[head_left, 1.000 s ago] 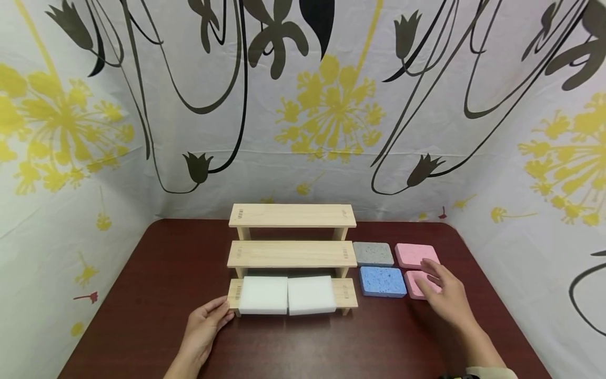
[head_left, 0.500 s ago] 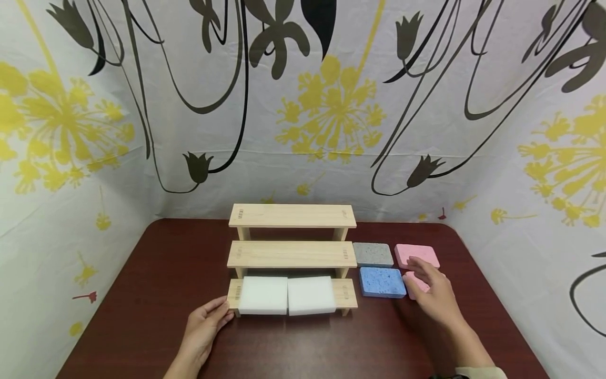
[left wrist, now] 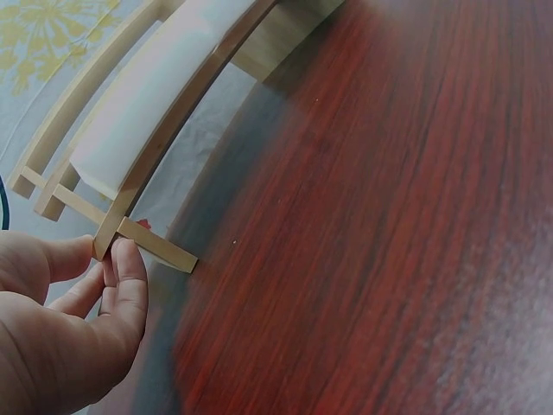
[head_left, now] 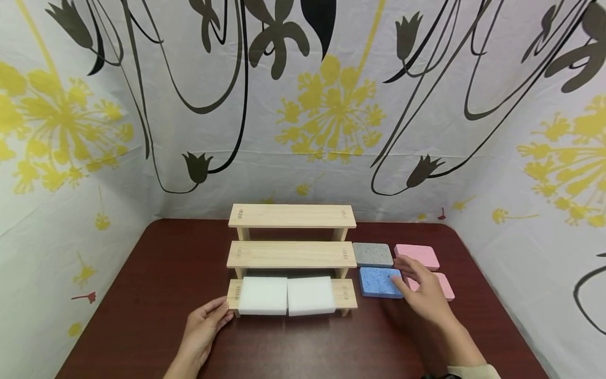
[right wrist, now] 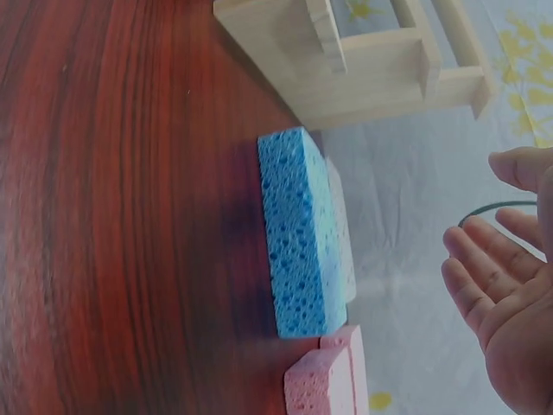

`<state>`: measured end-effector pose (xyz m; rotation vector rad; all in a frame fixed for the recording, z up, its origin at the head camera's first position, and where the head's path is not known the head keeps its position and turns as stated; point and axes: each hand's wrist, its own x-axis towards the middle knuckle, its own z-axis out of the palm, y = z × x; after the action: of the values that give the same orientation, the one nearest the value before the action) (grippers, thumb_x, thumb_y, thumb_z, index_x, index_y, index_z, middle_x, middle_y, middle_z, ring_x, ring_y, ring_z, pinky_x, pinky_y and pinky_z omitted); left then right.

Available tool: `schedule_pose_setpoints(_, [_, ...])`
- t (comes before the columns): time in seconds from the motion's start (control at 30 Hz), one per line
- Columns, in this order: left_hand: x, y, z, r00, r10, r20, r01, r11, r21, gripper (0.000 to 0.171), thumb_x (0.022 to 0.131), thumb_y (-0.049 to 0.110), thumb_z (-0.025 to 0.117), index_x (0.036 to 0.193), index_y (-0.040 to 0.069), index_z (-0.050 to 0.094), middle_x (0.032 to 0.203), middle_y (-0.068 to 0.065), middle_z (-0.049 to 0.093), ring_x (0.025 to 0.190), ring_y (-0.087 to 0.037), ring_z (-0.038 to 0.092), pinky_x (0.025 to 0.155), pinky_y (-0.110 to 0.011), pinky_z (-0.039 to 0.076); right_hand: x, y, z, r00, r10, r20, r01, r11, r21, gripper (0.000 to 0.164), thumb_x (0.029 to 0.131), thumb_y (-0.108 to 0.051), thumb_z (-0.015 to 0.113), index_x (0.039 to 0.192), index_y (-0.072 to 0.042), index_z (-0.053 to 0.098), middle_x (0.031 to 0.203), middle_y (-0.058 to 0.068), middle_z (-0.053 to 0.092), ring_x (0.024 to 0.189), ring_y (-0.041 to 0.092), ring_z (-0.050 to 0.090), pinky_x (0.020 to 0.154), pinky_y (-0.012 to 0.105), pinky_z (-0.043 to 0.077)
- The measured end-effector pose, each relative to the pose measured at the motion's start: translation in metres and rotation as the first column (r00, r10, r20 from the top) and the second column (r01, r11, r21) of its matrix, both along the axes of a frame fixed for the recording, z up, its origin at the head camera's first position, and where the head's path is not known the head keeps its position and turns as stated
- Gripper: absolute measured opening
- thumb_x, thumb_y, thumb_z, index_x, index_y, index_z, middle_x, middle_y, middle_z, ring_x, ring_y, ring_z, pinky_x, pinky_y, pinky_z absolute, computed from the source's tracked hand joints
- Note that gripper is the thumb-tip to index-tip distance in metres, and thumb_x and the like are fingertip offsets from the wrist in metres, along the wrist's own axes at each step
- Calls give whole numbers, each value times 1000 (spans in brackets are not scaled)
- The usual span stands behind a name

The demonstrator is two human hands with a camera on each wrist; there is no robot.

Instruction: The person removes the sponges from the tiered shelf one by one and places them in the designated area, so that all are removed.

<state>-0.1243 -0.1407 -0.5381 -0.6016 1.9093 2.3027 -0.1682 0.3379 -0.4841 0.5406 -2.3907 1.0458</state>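
Head view, with the wooden stand as the landmark: it has 3 shelves, stepped so that the lowest is nearest the person, and it stands on the dark red-brown worktop. At the stand's left end, the left hand pinches the tip of the lowest shelf between thumb and fingers; the left wrist view shows the same grip close up. On the stand's lowest shelf lie 2 white blocks, the left block and the right block, side by side with a thin gap between them. Just right of the stand, 4 sponges lie flat on the worktop in 2 rows. Nearest the stand are a gray sponge at the back and a blue sponge in front. Farther right of the stand, the right hand hovers above the front row, its fingers apart and holding nothing; the right wrist view shows it clear of the sponges. Farthest from the stand lie 2 pink ones, a back pink sponge and a front pink sponge, the latter partly hidden by that hand.
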Motion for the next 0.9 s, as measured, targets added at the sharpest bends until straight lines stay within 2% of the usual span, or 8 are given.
schedule_pose_setpoints(0.23, [1,0,0,1000,0,-9,0,1000,4,45,101,1,60,138,-20,46,103,-9,69,84,-10,67,80,-22,61,2,-11,4,999,11,33,-12,1000,26,56,81,6,80,133,1,60,119,18,69,103,24,70,93,5,47])
schedule_pose_setpoints(0.4, [1,1,1,1000,2,5,-2,1000,-1,44,101,1,60,138,-20,47,102,-8,69,84,-10,67,80,-21,61,2,-23,5,998,49,47,-49,999,10,56,81,6,80,133,2,60,120,16,69,102,31,69,94,7,48])
schedule_pose_setpoints(0.77, [0,-1,0,1000,-7,-4,7,1000,18,45,102,2,60,139,-20,45,103,-8,68,85,-9,67,81,-22,61,2,-50,1,986,135,97,-134,991,-23,50,85,2,79,132,0,61,120,18,68,104,31,69,95,13,52])
schedule_pose_setpoints(0.9, [0,-1,-1,1000,-5,-8,6,1000,21,45,102,1,59,139,-20,45,103,-8,68,85,-9,67,81,-22,61,2,-58,2,981,161,113,-160,987,-19,51,85,-1,80,132,-1,61,120,15,68,105,29,69,95,18,54])
